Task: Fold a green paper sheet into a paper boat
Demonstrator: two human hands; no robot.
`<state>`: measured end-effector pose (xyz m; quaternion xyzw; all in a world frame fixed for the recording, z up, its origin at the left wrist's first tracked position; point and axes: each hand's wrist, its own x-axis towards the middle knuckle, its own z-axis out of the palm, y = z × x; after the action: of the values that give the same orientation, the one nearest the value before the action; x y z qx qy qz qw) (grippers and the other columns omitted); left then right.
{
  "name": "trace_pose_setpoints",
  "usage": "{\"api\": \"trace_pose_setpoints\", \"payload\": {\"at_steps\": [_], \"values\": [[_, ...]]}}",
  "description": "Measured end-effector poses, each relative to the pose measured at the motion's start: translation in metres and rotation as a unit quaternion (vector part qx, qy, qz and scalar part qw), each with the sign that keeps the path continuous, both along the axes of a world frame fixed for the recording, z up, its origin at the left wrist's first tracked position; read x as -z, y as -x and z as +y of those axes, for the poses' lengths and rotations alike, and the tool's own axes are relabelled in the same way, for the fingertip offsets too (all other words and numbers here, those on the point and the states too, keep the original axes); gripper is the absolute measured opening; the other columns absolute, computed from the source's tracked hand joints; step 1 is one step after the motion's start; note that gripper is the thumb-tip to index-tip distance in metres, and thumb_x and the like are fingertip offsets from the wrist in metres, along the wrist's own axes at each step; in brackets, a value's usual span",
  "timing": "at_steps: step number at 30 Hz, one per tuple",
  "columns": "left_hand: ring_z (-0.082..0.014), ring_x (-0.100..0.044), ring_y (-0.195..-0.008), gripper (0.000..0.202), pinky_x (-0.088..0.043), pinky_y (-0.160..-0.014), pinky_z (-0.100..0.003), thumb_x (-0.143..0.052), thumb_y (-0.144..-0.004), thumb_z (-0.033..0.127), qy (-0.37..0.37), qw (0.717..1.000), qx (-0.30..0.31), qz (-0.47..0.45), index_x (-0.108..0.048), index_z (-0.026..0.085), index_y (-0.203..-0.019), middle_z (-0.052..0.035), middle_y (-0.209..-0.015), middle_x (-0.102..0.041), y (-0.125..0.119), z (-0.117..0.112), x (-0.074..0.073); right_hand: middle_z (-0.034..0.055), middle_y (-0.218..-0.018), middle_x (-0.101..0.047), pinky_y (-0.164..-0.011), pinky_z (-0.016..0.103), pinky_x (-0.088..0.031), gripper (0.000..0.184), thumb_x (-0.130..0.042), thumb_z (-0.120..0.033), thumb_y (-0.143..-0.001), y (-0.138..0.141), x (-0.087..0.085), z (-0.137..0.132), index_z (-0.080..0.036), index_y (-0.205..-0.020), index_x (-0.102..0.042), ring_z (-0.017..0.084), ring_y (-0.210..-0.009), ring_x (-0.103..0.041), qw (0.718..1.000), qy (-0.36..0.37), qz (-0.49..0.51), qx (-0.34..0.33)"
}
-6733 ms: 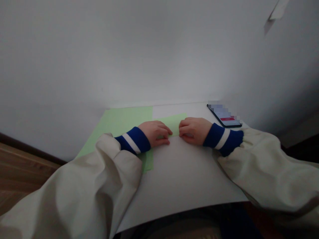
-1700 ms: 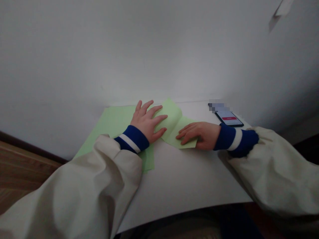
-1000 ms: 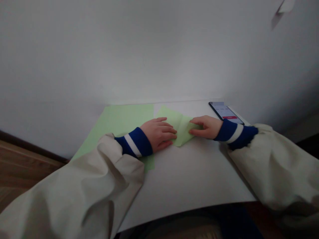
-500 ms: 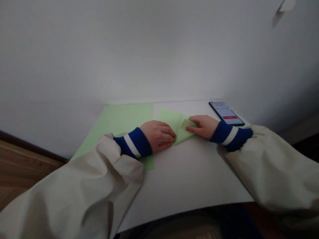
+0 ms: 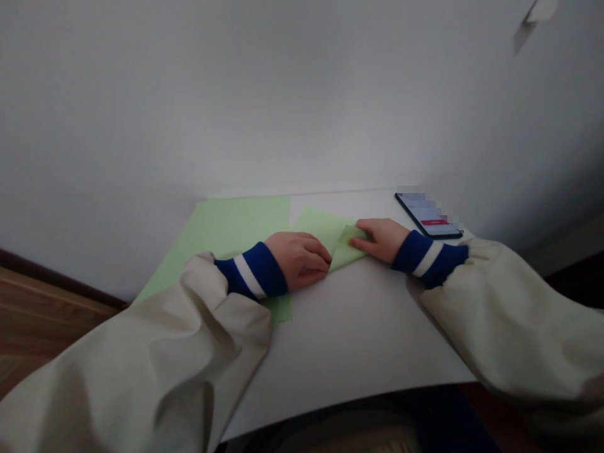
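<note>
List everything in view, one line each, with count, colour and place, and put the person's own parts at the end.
Paper being folded: one, light green, mid-table between and under the hands.
Flat green paper: sheet count unclear, light green, left side of the table, partly under the left arm.
Phone: one, dark-edged with a lit screen, back right of the table.
Table: one, white, against the wall.
Wall: pale grey, behind the table.
Small piece on the wall: one, white, upper right.
Wood-grained panel: brown, lower left.
Sleeves: two, cream with blue-and-white cuffs, either side.
Left hand: one, bare, on the paper's left part.
Right hand: one, bare, on its right part.
</note>
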<state>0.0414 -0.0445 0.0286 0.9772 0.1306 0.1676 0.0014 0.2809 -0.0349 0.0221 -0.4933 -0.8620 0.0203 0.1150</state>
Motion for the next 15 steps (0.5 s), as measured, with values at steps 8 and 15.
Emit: {"api": "trace_pose_setpoints", "payload": {"at_steps": [8, 15], "values": [[-0.0149, -0.061, -0.086, 0.019, -0.048, -0.076, -0.027, -0.048, -0.084, 0.028, 0.025, 0.998, -0.049, 0.016, -0.062, 0.021, -0.095, -0.0027, -0.094, -0.067, -0.0013, -0.0024, -0.0011, 0.0032, -0.067, -0.056, -0.058, 0.026, -0.030, 0.021, -0.040, -0.032, -0.081, -0.0008, -0.0006, -0.0020, -0.018, -0.074, -0.053, 0.014, -0.058, -0.043, 0.999, 0.008, 0.006, -0.034], [-0.0152, -0.061, -0.090, 0.030, -0.047, -0.080, -0.028, -0.041, -0.090, 0.030, 0.023, 0.999, -0.032, 0.033, -0.060, 0.024, -0.112, -0.0035, -0.102, -0.067, -0.0024, -0.0016, -0.0012, 0.0033, -0.073, -0.059, -0.061, 0.026, -0.035, 0.021, -0.050, -0.035, -0.078, -0.0025, 0.0034, 0.0045, -0.017, -0.082, -0.059, 0.014, -0.065, -0.048, 0.994, 0.039, 0.092, 0.046]]}}
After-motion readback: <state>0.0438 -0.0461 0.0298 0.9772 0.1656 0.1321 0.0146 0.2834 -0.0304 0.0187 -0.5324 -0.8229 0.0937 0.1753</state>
